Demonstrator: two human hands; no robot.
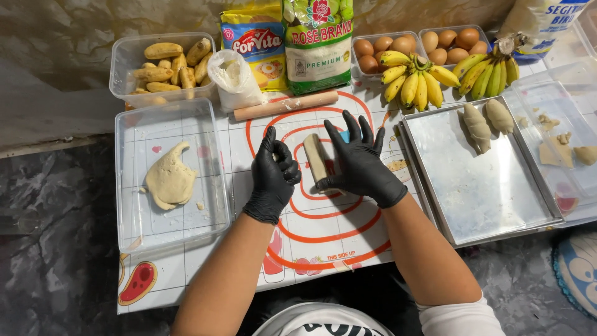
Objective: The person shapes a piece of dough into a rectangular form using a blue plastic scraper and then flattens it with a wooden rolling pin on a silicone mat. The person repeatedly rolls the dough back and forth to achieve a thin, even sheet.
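At centre of the worktop [186, 280], my right hand [359, 163] presses a folded dough piece [316, 158] flat, fingers spread, nothing clasped. My left hand [273, 176], at nine o'clock, is curled beside it, holding nothing. Dough judged soft, tearable: lift by its thick folded edge.

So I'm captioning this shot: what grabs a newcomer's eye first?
Two black-gloved hands, left hand and right hand, meet at mat centre over a folded dough strip. Behind them yellow bananas stand out, and a dough lump lies in the clear tray at left.
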